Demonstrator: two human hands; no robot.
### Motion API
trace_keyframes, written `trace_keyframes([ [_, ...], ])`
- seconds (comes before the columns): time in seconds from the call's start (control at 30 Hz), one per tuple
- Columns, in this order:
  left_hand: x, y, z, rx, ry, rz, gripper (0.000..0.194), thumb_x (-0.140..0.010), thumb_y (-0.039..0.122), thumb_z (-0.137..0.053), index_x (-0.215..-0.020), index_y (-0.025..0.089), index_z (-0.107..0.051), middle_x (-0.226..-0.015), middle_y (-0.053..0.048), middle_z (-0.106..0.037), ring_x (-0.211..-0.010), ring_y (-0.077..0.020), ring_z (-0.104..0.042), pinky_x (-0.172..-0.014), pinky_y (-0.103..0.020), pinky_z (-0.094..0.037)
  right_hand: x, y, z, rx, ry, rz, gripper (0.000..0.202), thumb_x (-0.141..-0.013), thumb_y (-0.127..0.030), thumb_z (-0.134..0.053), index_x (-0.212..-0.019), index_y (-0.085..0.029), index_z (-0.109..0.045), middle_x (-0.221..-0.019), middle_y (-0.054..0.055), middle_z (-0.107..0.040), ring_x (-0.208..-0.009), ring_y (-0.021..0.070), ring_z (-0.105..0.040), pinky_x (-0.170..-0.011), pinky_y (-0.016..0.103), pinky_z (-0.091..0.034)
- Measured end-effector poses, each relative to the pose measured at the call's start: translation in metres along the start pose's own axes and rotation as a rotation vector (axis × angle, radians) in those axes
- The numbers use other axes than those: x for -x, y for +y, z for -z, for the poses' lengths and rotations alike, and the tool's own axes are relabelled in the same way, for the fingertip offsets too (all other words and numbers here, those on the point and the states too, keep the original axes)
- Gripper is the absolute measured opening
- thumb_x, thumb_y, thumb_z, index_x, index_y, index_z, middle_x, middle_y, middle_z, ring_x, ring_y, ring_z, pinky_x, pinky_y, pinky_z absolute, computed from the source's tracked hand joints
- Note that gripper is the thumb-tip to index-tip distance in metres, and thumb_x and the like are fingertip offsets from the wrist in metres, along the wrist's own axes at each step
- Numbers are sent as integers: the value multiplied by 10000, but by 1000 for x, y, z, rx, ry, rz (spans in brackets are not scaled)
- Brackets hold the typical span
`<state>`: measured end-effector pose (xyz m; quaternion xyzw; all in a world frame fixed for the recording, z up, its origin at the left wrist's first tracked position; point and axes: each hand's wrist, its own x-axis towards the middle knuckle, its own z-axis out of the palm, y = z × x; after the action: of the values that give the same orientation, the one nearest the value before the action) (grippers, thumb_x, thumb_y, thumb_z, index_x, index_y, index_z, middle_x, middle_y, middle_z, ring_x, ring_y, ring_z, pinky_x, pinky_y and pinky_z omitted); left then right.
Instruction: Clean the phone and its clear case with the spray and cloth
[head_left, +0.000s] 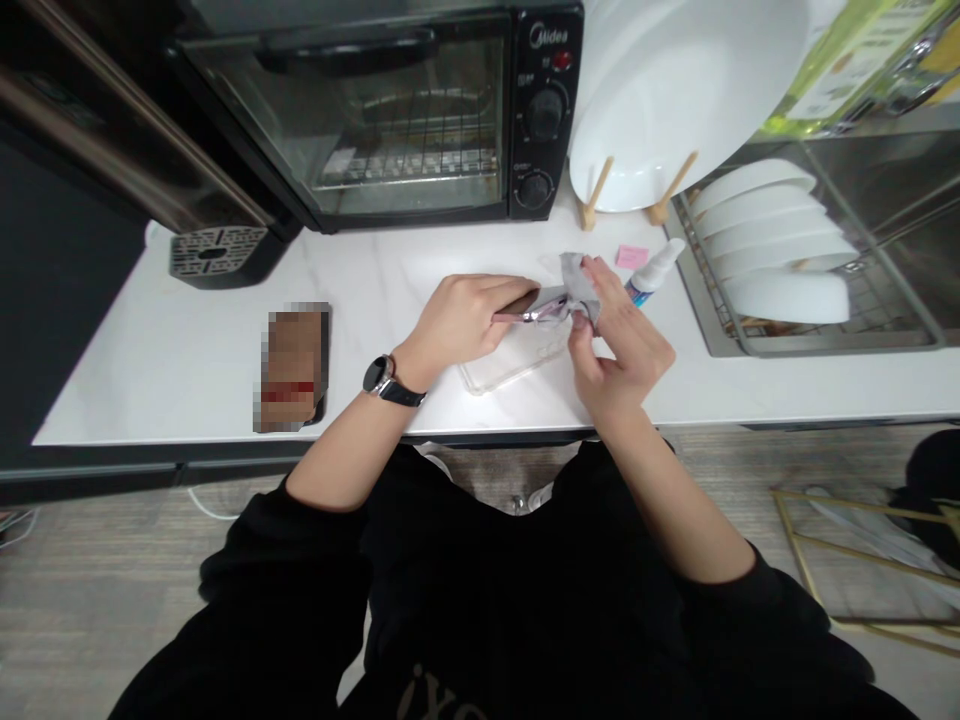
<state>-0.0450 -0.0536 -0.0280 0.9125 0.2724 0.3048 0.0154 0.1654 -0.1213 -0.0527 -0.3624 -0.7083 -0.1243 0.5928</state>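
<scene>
A white veined counter [375, 262], with a black oven [390, 120] and steel sink [702, 312], tops grey streaked flooring [112, 620].

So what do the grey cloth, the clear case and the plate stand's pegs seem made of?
Grey cloth: matte, probably thin fabric, from its soft folds. Clear case: transparent, probably plastic; the counter shows through. Pegs: likely matte wood, given their tan colour.

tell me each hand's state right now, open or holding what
Left hand: closed, holding the pink-edged phone.
Right hand: closed, pinching the grey cloth at the phone's end.
</scene>
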Motion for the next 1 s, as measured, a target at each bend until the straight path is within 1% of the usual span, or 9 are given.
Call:
trace_keyframes([
  [0.13,-1,-3,-3,-32,-17,-19,361,-1060,359,-469,-1086,160,-769,-961,-100,-831,-879,-220,-803,-805,-319,-604,2,-2,3,-67,-117,177,605,-1061,-180,-564,-1656,-261,-491,-1565,55,-678,-1456,248,-654,-1204,474,-590],
  [0.27,0,-3,-4,-13,9,-47,356,-1061,370,-472,-990,165,-754,-895,-92,-811,-851,-214,-792,-787,-310,-604,4,-1,4,-83,-137,252,588,-1075,-203,-555,-1658,-203,-483,-1571,86,-668,-1493,248,-613,-1234,474,-555],
  [0.37,1,-3,-2,-17,30,-47,430,-1093,415,-425,-1025,163,-767,-913,-100,-824,-853,-221,-803,-784,-321,-612,4,1,2,-49,-104,202,586,-1074,-199,-553,-1656,-237,-491,-1572,59,-670,-1476,236,-631,-1233,451,-561],
  [0.53,3,-1,7,51,65,-1,401,-1109,370,-461,-1286,175,-762,-1239,-90,-840,-1101,-211,-822,-949,-320,-630,5,2,-3,-14,46,-4,556,-1075,-138,-528,-1567,-385,-598,-1544,-38,-698,-1447,257,-662,-1220,515,-582],
  [0.6,3,0,9,61,64,11,399,-1110,372,-473,-1303,177,-762,-1262,-85,-836,-1137,-209,-817,-978,-322,-628,5,1,-3,-30,42,-27,535,-1078,-128,-532,-1540,-381,-627,-1523,-30,-718,-1456,266,-653,-1220,514,-582],
  [0.7,2,1,8,45,52,15,405,-1111,370,-463,-1302,176,-762,-1258,-89,-837,-1121,-207,-821,-955,-317,-629,3,0,-2,-35,24,-37,567,-1076,-115,-536,-1586,-357,-585,-1531,14,-716,-1435,246,-673,-1202,438,-601],
  [0.83,-2,-1,4,-16,71,-34,391,-1081,340,-457,-1219,164,-778,-1138,-92,-856,-982,-216,-835,-827,-313,-623,2,1,-1,-33,-10,51,602,-1073,-133,-535,-1635,-349,-520,-1590,19,-661,-1443,238,-667,-1200,442,-606],
  [0.9,-3,-2,4,-39,93,-62,365,-1044,322,-475,-1122,153,-788,-1016,-94,-855,-865,-223,-826,-748,-317,-608,3,0,-1,-69,-86,141,607,-1080,-178,-543,-1668,-310,-470,-1624,27,-625,-1498,244,-613,-1233,470,-578],
  [1.0,-3,0,7,-34,76,-57,310,-981,281,-522,-1078,147,-784,-959,-94,-844,-812,-223,-808,-717,-317,-595,5,-3,-2,-100,-148,243,595,-1094,-188,-534,-1681,-242,-445,-1600,59,-649,-1539,215,-557,-1278,423,-518],
])
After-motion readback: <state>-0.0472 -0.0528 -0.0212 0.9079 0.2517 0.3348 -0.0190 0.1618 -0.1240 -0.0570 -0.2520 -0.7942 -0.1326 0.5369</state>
